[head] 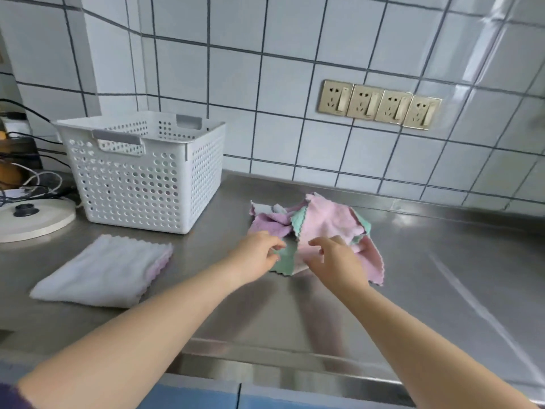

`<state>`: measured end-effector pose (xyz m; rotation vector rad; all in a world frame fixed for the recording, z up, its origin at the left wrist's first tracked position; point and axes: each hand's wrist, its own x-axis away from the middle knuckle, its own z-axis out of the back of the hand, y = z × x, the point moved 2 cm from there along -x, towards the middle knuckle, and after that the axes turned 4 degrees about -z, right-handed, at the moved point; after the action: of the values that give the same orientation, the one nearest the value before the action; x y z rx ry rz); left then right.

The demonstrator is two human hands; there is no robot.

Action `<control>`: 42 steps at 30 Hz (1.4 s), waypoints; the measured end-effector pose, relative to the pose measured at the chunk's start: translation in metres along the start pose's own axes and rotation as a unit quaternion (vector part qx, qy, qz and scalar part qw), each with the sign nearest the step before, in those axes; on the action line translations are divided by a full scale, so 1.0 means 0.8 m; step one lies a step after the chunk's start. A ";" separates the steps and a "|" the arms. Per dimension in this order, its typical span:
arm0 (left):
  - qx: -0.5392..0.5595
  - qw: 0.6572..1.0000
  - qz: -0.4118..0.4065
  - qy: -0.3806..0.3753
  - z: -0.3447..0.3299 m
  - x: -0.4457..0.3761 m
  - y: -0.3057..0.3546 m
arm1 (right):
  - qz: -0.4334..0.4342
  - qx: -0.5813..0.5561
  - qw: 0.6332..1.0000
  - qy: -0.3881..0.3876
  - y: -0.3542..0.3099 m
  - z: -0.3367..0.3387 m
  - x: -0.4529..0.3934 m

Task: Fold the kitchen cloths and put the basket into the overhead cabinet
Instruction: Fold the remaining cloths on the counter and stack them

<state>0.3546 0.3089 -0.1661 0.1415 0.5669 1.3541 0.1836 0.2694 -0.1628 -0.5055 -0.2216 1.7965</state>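
Observation:
A loose heap of kitchen cloths (327,222), pink, lilac, green and grey, lies on the steel counter (442,276) in the middle. My left hand (256,255) reaches over the near edge of a green cloth (284,262), fingers curled, apparently pinching it. Beside it, my right hand (336,261) pinches the near edge of the pink cloth on top. A white cloth (97,273) lies folded at the near left, with a lilac edge showing under it. Behind that stands the white perforated basket (141,178) with grey handles; cloth colours show faintly through its holes.
A round white lid with a black knob (29,219) lies at the far left, among cables and a dark appliance. A row of gold wall sockets (379,105) sits on the tiled wall. The counter's front edge runs along the bottom, above blue cabinet fronts.

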 end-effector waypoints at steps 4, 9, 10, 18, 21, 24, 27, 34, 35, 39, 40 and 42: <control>-0.017 0.999 -0.019 -0.036 -0.033 -0.029 0.026 | -0.009 0.020 1.000 -0.002 0.029 0.002 -0.004; -0.042 0.998 -0.020 -0.051 -0.043 -0.044 0.041 | 0.025 0.037 0.999 -0.006 0.044 -0.002 -0.003; -0.044 0.998 -0.012 -0.046 -0.044 -0.045 0.040 | 0.033 0.047 0.998 -0.005 0.044 -0.002 -0.003; 0.069 0.991 0.075 -0.089 -0.053 -0.040 0.036 | -0.039 -0.132 0.989 0.047 0.053 0.013 -0.013; 0.105 0.988 0.093 -0.069 -0.054 -0.045 0.033 | -0.106 -0.265 0.957 0.061 0.051 0.031 -0.019; 0.123 0.988 0.071 -0.060 -0.048 -0.054 0.038 | -0.113 -0.382 0.914 0.074 0.052 0.052 -0.035; 0.151 0.983 0.092 -0.055 -0.043 -0.070 0.036 | -0.085 -0.411 0.905 0.076 0.052 0.081 -0.053; 0.097 0.989 0.076 0.085 -0.002 -0.131 0.062 | 0.027 -0.274 0.959 0.059 0.039 0.150 -0.084; 0.073 0.990 0.077 0.097 0.000 -0.140 0.063 | 0.033 -0.263 0.962 0.061 0.038 0.157 -0.085; 0.008 0.989 0.072 0.126 0.008 -0.171 0.065 | 0.040 -0.223 0.969 0.096 0.045 0.186 -0.101; 0.012 0.988 0.063 0.142 0.014 -0.176 0.065 | 0.039 -0.208 0.971 0.107 0.050 0.194 -0.105; 0.013 0.984 0.036 0.175 0.031 -0.189 0.065 | 0.036 -0.183 0.975 0.121 0.057 0.213 -0.114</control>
<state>0.3049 0.1833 -0.0774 -0.0582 0.8810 1.4519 0.0870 0.1881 -0.0095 -0.9984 -0.3725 1.7500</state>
